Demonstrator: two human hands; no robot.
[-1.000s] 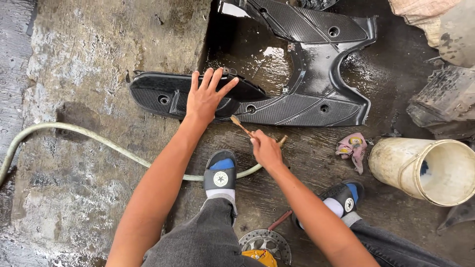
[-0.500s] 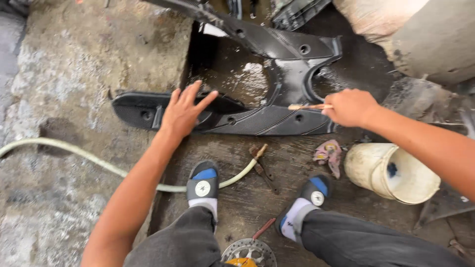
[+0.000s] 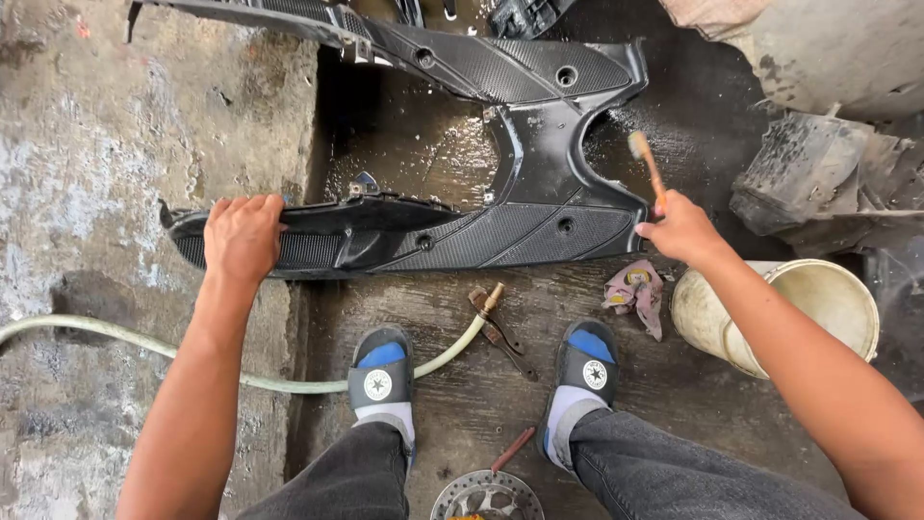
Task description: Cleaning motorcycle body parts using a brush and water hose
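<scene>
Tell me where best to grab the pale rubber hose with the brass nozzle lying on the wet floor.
Probably just behind the brass nozzle, on the pale rubber hose, coming down from above. That end lies bare on the wet concrete floor between the two sandalled feet, beside the rusty pliers. Both hands are busy: the left hand grips the black plastic panel, the right hand holds a small brush.

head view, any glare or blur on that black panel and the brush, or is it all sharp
Head view: soft, even daylight with no hard shadows; bright glare on the wet floor inside the black plastic panel and a sheen on its upper part; the left hand and panel texture are sharp; the brush in the right hand is slightly soft; edges bow a little from the wide lens.
</scene>
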